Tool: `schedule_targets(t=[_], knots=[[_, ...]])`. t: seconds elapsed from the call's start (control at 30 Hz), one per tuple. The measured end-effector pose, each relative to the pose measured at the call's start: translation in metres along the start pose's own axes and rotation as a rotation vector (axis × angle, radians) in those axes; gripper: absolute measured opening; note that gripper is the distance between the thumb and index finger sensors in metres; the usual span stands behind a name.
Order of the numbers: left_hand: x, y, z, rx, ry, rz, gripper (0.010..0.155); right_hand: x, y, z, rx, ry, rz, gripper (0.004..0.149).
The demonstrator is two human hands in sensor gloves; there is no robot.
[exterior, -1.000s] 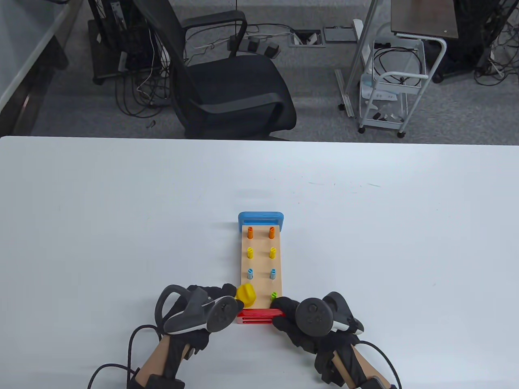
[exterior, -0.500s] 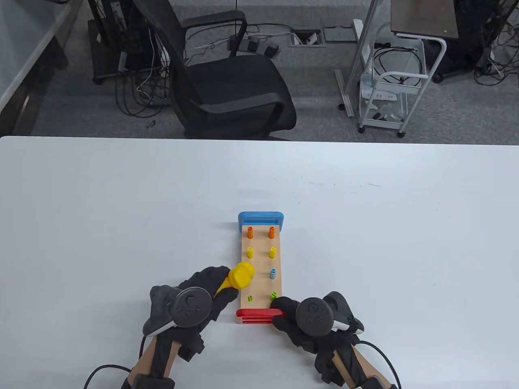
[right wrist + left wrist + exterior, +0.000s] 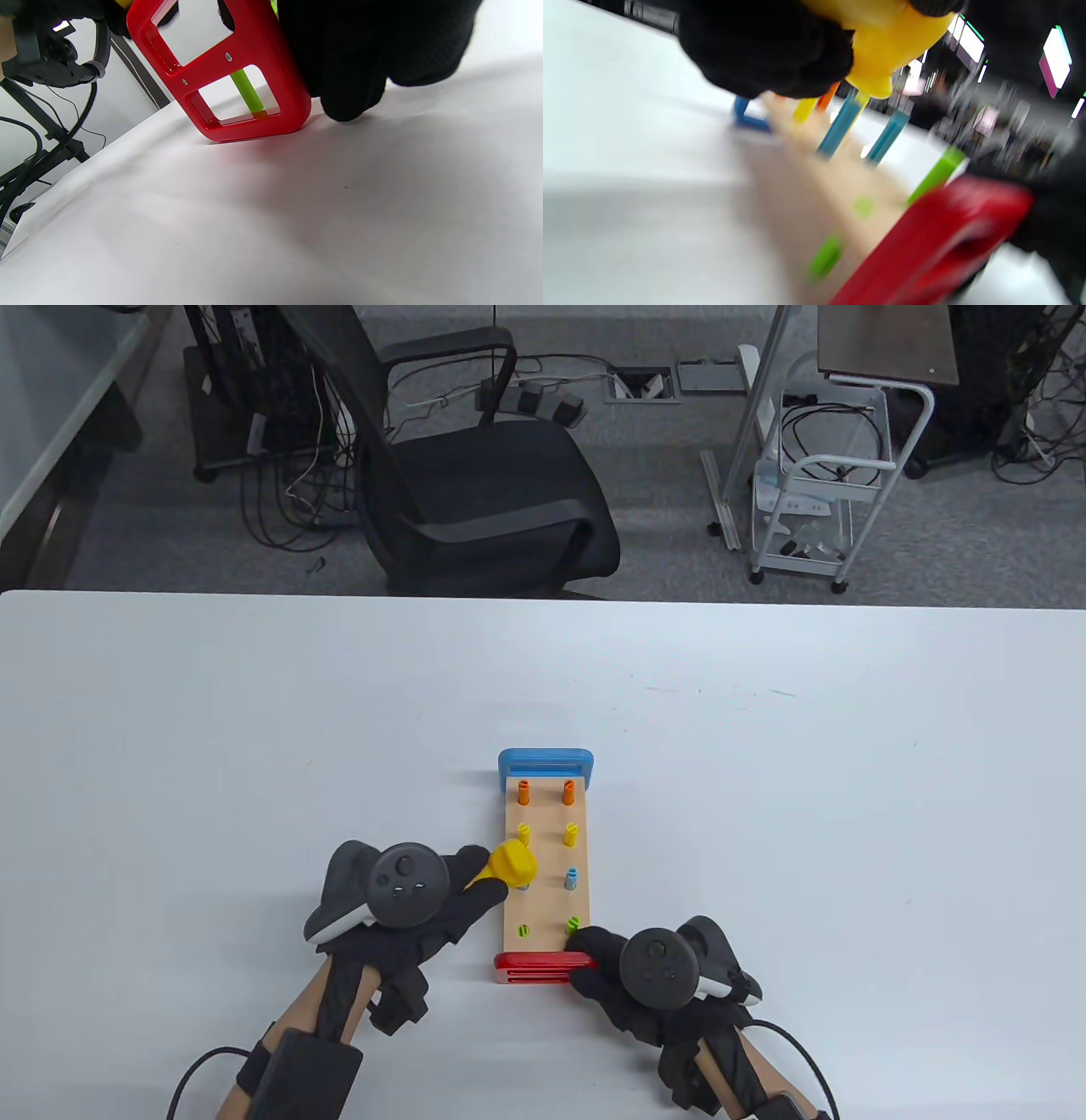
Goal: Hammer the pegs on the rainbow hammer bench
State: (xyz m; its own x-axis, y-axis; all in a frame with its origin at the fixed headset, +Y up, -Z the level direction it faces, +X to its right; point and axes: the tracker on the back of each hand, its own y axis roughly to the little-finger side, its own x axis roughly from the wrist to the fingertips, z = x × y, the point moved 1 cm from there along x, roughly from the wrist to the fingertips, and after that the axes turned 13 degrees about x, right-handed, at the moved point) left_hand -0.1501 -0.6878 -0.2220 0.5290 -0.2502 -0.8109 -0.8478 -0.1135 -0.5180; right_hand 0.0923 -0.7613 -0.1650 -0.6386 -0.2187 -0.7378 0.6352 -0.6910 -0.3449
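Now the hammer (image 3: 514, 862), gripped in the left hand (image 3: 424, 903), should be brought straight down on the blue peg (image 3: 840, 127), while the bench (image 3: 543, 899) is held by the right hand (image 3: 632, 984) at its red end (image 3: 543, 967).

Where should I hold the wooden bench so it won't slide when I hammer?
Hold the red end, coming from the near right corner, as the right hand does. It's a flat frame, near you, clear of the pegs, leaving the yellow hammer room.
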Motion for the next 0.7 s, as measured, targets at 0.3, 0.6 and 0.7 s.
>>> schedule_targets(t=[0.3,0.6,0.7], knots=[[0.002,-0.001,0.002,-0.059,-0.17,-0.002,0.068,0.0,0.0,0.0,0.005,0.002,-0.003,0.061],[-0.004,0.001,0.012,-0.122,-0.246,-0.002,0.068,0.0,0.001,0.0,0.002,0.002,-0.003,0.061],[0.004,-0.001,0.003,0.087,-0.009,-0.04,0.067,0.0,0.0,0.0,0.003,0.001,-0.002,0.061]])
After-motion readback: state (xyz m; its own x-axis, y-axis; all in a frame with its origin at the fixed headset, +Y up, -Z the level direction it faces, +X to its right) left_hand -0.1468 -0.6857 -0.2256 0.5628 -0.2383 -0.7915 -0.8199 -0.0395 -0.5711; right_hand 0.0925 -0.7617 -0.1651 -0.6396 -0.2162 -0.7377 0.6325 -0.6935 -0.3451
